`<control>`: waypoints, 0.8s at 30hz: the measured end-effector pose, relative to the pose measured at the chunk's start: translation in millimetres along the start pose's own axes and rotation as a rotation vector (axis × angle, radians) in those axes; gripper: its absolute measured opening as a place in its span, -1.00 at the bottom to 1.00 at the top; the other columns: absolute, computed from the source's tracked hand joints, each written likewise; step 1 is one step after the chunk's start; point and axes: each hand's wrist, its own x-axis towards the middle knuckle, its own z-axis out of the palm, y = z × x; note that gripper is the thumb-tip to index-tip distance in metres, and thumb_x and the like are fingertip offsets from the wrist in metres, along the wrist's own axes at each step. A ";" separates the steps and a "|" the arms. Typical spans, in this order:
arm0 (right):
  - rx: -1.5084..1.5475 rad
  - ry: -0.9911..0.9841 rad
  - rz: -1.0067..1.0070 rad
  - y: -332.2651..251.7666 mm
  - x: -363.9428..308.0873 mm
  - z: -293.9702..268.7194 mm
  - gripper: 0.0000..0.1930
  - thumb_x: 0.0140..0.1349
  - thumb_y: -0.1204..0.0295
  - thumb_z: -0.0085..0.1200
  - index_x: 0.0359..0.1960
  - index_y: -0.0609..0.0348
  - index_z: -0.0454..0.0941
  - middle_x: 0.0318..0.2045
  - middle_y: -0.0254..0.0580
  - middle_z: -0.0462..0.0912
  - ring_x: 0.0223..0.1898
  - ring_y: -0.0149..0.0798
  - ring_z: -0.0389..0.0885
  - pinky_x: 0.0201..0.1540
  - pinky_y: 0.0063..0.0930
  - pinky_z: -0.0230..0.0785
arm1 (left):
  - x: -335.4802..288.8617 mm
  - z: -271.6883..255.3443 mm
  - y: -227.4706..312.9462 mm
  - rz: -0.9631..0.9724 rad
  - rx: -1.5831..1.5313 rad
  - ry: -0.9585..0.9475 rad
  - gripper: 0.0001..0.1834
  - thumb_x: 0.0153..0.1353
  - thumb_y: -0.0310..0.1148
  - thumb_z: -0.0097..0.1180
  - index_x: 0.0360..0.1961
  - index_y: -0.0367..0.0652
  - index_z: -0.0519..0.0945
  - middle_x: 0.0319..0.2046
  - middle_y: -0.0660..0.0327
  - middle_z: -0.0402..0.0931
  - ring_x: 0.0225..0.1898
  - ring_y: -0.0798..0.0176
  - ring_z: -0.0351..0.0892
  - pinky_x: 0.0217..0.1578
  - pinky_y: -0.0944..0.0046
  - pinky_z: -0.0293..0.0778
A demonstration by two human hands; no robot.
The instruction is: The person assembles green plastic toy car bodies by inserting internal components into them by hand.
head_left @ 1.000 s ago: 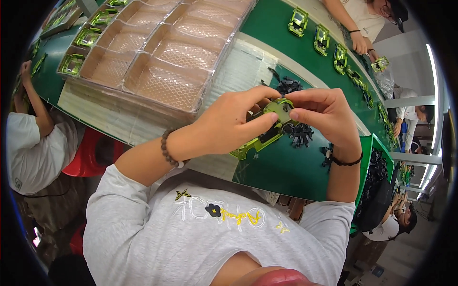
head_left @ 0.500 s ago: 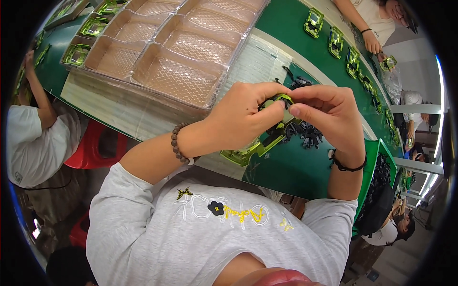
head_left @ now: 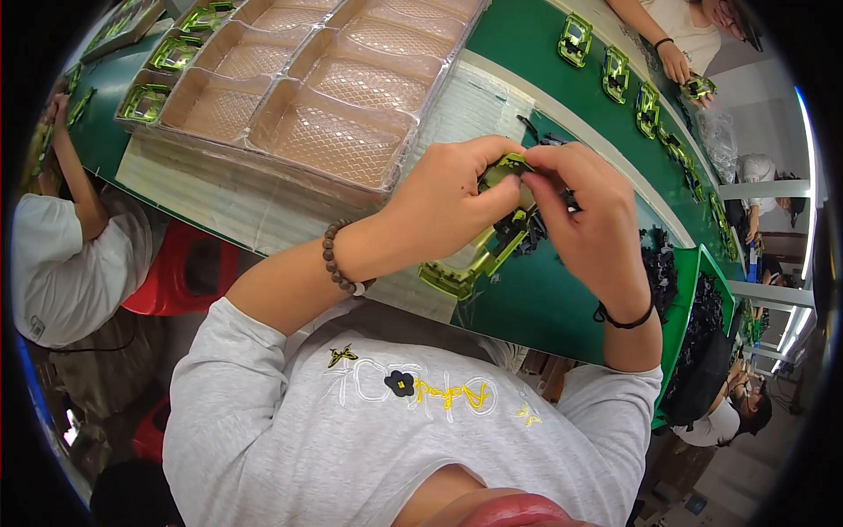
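My left hand (head_left: 443,198) is closed around a lime-green plastic housing (head_left: 452,283) with black parts inside, tilted over the table's front edge. Its lower end juts out below my left fingers. At the housing's upper end, my right hand (head_left: 590,215) pinches with thumb and forefinger against the rim. Whether a small part is also between those fingertips is hidden. Small black plastic pieces (head_left: 659,263) lie on the green surface beside and behind my right hand.
A clear compartment tray (head_left: 329,145) stands at the back left, with green housings (head_left: 146,103) in its left column. More housings (head_left: 574,40) line a green belt (head_left: 520,39). A green bin (head_left: 683,274) of black pieces is at right. Co-workers sit at both sides; a red stool (head_left: 184,272) is at left.
My right hand has turned and closed in on the housing's upper end, covering more of it. The housing has tilted a little, and more black pieces show right of my hand.
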 end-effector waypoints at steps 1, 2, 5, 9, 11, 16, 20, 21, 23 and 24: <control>-0.057 -0.008 -0.037 0.7 1.7 1.9 -0.85 0.02 0.59 0.11 -0.32 0.27 0.54 -0.49 -0.07 0.54 -0.49 -0.12 0.54 -0.45 -0.41 0.36 | 0.3 -4.0 3.1 -0.071 0.028 -0.077 -0.71 0.14 -0.42 0.00 -0.10 -0.26 0.50 -0.52 0.23 0.51 -0.50 0.52 0.40 -0.50 0.46 0.33; -0.115 -0.016 -0.076 1.2 3.0 3.7 -0.85 0.02 0.58 0.10 -0.33 0.27 0.54 -0.49 -0.05 0.53 -0.50 -0.07 0.51 -0.46 -0.37 0.34 | -3.3 -6.6 2.9 -0.064 0.030 -0.078 -0.71 0.14 -0.42 0.00 -0.10 -0.26 0.50 -0.52 0.23 0.51 -0.50 0.52 0.40 -0.50 0.46 0.33; -0.085 -0.003 0.036 14.2 6.6 -4.6 -0.86 0.03 0.57 0.10 -0.33 0.27 0.54 -0.47 -0.06 0.55 -0.49 -0.12 0.54 -0.42 -0.41 0.37 | -25.2 -28.4 6.5 0.432 0.448 0.273 -0.59 0.03 -0.39 0.10 -0.05 -0.26 0.47 -0.21 0.02 0.50 -0.19 0.10 0.49 -0.17 0.25 0.40; 0.231 0.311 0.321 84.0 25.8 -37.6 -0.78 0.12 0.56 0.07 -0.18 0.35 0.50 -0.41 -0.25 0.59 -0.42 -0.49 0.53 -0.35 -0.66 0.38 | -49.5 -99.7 -10.6 0.444 0.867 0.380 -0.61 -0.01 -0.35 0.15 -0.11 -0.23 0.50 -0.31 0.04 0.51 -0.24 0.01 0.48 -0.13 0.11 0.36; 0.373 0.341 0.581 116.6 55.4 -49.9 -0.61 0.18 0.49 0.05 0.04 0.39 0.36 -0.35 -0.30 0.54 -0.36 -0.48 0.51 -0.28 -0.60 0.41 | -55.7 -125.7 -19.6 0.347 0.919 0.373 -0.66 -0.01 -0.36 0.15 -0.16 -0.22 0.53 -0.40 0.08 0.51 -0.30 0.04 0.48 -0.17 0.10 0.35; 1.009 0.457 1.063 236.4 165.6 -20.4 -0.73 0.13 0.59 0.01 -0.11 0.35 0.35 -0.28 -0.09 0.53 -0.29 -0.16 0.54 -0.11 -0.27 0.43 | -58.5 -135.1 -26.0 0.400 1.167 0.348 -0.80 -0.01 -0.36 0.16 -0.71 -0.12 0.46 -0.70 0.26 0.29 -0.54 0.17 0.32 -0.34 0.18 0.24; 0.592 0.748 0.985 389.6 193.7 -11.9 -0.66 0.11 0.63 -0.07 -0.04 0.34 0.29 -0.12 0.06 0.48 -0.20 -0.03 0.54 0.00 -0.04 0.39 | -36.2 -121.0 -31.8 0.491 1.077 0.352 -0.74 -0.04 -0.36 0.19 -0.76 -0.09 0.41 -0.71 0.28 0.27 -0.56 0.20 0.29 -0.32 0.19 0.23; 0.622 0.696 0.976 380.4 214.9 16.6 -0.66 0.11 0.63 -0.07 -0.04 0.34 0.29 -0.12 0.06 0.48 -0.20 -0.03 0.54 0.00 -0.04 0.39 | -44.7 -124.0 -34.6 0.450 1.114 0.374 -0.74 -0.04 -0.36 0.19 -0.76 -0.09 0.41 -0.71 0.28 0.27 -0.56 0.20 0.29 -0.32 0.19 0.23; 1.180 1.079 1.262 311.3 240.1 57.8 -0.65 0.04 0.55 0.02 -0.09 0.34 0.38 -0.17 0.03 0.54 -0.23 -0.10 0.57 -0.27 -0.31 0.47 | -62.9 -129.3 -35.7 0.384 1.138 0.417 -0.75 -0.04 -0.36 0.19 -0.75 -0.09 0.42 -0.71 0.26 0.27 -0.55 0.19 0.30 -0.29 0.19 0.25; 1.121 1.150 1.284 248.1 245.8 62.1 -0.70 0.06 0.49 -0.02 -0.14 0.33 0.43 -0.21 -0.03 0.57 -0.23 -0.16 0.58 -0.28 -0.39 0.47 | -72.7 -132.1 -32.5 0.349 1.163 0.446 -0.75 -0.04 -0.36 0.19 -0.75 -0.09 0.42 -0.71 0.26 0.27 -0.55 0.19 0.30 -0.29 0.19 0.25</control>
